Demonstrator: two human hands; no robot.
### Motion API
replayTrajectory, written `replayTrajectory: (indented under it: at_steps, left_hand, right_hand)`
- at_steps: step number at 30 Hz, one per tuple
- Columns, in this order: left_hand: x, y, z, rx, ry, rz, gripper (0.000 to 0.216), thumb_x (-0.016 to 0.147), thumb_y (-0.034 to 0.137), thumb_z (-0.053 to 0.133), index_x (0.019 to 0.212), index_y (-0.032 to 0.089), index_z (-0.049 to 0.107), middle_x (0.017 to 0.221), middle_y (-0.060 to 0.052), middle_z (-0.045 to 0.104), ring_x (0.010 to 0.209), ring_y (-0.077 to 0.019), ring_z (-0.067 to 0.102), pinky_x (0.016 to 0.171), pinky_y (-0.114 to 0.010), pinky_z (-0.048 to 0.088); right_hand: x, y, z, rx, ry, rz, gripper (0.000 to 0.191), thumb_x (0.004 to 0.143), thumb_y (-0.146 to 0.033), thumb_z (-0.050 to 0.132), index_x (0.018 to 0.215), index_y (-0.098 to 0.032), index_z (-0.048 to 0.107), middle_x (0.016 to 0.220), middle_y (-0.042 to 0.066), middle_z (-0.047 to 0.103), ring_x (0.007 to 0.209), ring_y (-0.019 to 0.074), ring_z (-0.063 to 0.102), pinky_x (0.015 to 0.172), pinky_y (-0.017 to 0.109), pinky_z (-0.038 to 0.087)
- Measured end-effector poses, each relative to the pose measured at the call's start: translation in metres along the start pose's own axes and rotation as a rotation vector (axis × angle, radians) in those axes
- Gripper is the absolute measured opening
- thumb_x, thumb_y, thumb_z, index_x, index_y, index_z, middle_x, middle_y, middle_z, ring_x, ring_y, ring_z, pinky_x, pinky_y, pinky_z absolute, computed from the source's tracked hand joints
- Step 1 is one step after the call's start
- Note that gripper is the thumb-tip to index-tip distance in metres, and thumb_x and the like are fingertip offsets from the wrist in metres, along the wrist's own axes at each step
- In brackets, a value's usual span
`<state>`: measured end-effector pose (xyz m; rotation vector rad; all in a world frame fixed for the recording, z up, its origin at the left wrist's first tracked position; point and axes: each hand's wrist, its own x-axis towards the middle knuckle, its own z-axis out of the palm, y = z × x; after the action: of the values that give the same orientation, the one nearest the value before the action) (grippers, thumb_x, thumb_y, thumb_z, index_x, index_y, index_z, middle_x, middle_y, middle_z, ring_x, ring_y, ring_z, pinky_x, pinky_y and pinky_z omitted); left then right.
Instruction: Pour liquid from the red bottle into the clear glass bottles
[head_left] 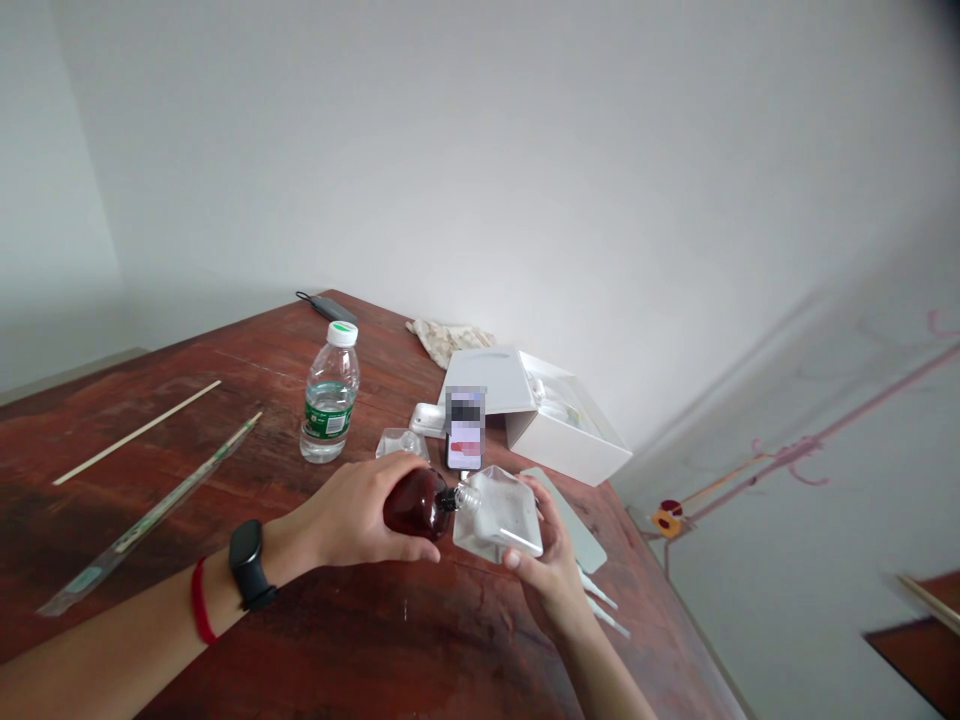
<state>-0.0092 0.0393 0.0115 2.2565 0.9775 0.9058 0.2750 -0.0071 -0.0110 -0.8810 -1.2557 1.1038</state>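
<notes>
My left hand (360, 512) is wrapped round a dark reddish-brown bottle (417, 506), tipped on its side so its neck points right. In my right hand (551, 560) is a clear, square-sided container (511, 512) with a threaded neck turned left. The two necks meet or nearly meet; I cannot tell whether they touch. Both things are held above the dark red wooden table (337, 640). Just behind my hands stands a phone (465, 450) with a lit screen. A clear plastic piece (401, 442) lies behind the brown bottle.
A half-full water bottle (330, 395) stands upright left of the phone. Farther left lie a thin stick (139, 432) and a wrapped stick (161, 508). An open white box (566, 425), a cloth (446, 340) and a dark grey case (334, 308) sit toward the back. Pale droppers or brushes (604, 603) lie right.
</notes>
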Motion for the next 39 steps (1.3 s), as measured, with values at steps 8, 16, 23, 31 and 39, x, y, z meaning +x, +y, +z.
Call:
replayTrajectory:
  at_steps: [8, 16, 23, 31, 39]
  left_hand:
    - [0.001, -0.001, 0.000, 0.007, 0.000, 0.016, 0.077, 0.072, 0.078, 0.085, 0.122, 0.022, 0.065, 0.113, -0.008, 0.079, 0.098, -0.0330, 0.076, 0.082, -0.037, 0.055]
    - [0.001, 0.000, 0.000, 0.021, -0.003, 0.019, 0.077, 0.072, 0.075, 0.087, 0.122, 0.022, 0.065, 0.113, -0.008, 0.078, 0.099, -0.0329, 0.076, 0.083, -0.037, 0.054]
    - [0.001, 0.001, -0.001, 0.028, -0.009, 0.019, 0.075, 0.073, 0.074, 0.087, 0.122, 0.022, 0.065, 0.112, -0.008, 0.078, 0.096, -0.0321, 0.076, 0.082, -0.036, 0.054]
    - [0.001, 0.000, -0.001, 0.019, -0.004, 0.019, 0.075, 0.073, 0.074, 0.086, 0.122, 0.022, 0.065, 0.113, -0.008, 0.079, 0.099, -0.0333, 0.076, 0.084, -0.037, 0.055]
    - [0.001, -0.001, 0.001, 0.026, -0.002, 0.014, 0.080, 0.072, 0.079, 0.083, 0.124, 0.021, 0.065, 0.115, -0.011, 0.078, 0.101, -0.0359, 0.076, 0.083, -0.040, 0.056]
  right_hand:
    - [-0.001, 0.002, -0.003, -0.070, 0.014, -0.019, 0.080, 0.067, -0.043, 0.101, 0.138, -0.032, 0.065, 0.128, 0.007, 0.078, 0.112, 0.0313, 0.076, 0.094, 0.040, 0.062]
    - [-0.001, -0.003, -0.003, -0.171, -0.007, -0.001, 0.089, 0.073, -0.049, 0.096, 0.151, -0.031, 0.058, 0.138, 0.010, 0.075, 0.119, 0.0339, 0.074, 0.099, 0.042, 0.061]
    - [0.000, -0.009, -0.005, -0.256, -0.025, -0.015, 0.094, 0.075, -0.047, 0.096, 0.157, -0.028, 0.054, 0.140, 0.013, 0.075, 0.121, 0.0360, 0.074, 0.104, 0.050, 0.061]
    - [-0.004, -0.015, 0.003, -0.219, 0.009, 0.010, 0.101, 0.071, -0.047, 0.099, 0.158, -0.029, 0.053, 0.136, 0.013, 0.076, 0.122, 0.0389, 0.074, 0.104, 0.055, 0.061]
    - [-0.005, -0.017, 0.008, -0.201, 0.021, 0.010, 0.106, 0.072, -0.050, 0.098, 0.162, -0.030, 0.047, 0.143, 0.012, 0.072, 0.130, 0.0377, 0.070, 0.113, 0.056, 0.054]
